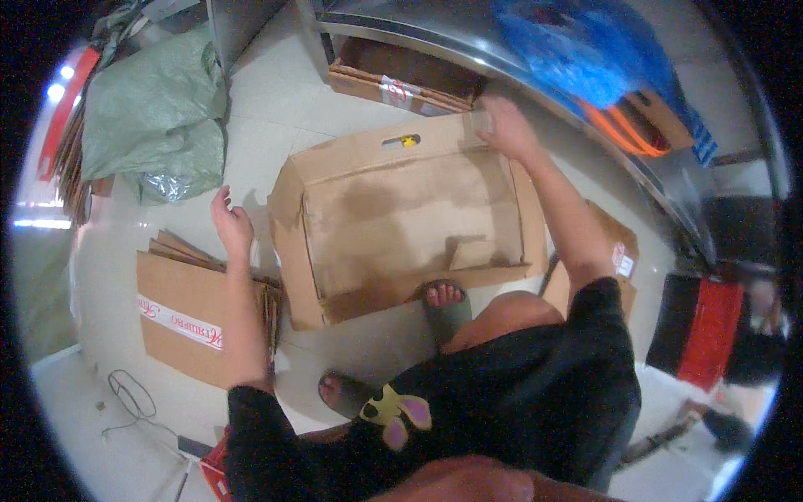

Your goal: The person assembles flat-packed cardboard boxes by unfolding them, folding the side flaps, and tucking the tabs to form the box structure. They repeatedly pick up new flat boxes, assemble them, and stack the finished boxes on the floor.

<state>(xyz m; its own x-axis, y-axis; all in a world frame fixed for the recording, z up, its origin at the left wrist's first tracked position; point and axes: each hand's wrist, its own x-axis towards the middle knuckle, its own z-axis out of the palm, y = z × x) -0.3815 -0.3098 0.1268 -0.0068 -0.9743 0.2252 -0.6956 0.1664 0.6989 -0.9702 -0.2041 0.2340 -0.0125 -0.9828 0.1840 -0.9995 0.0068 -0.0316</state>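
An opened-out cardboard box (410, 209) lies on the floor in front of me, its low side walls folded out and a handle slot in the far one. My right hand (506, 130) grips the far right corner of that box, its fingertips partly blurred. Left of the box, my left hand (232, 222) hovers apart from it, fingers loosely spread and holding nothing. A small loose cardboard flap (473, 253) shows inside the box at its near right.
Flattened cardboard (180, 305) with a white printed tape strip is stacked at left. A green woven sack (159, 109) stands far left. Beneath the metal table (410, 29) sits another open carton (360, 82). Blue plastic (585, 50) lies at upper right. A cable (130, 393) trails at lower left.
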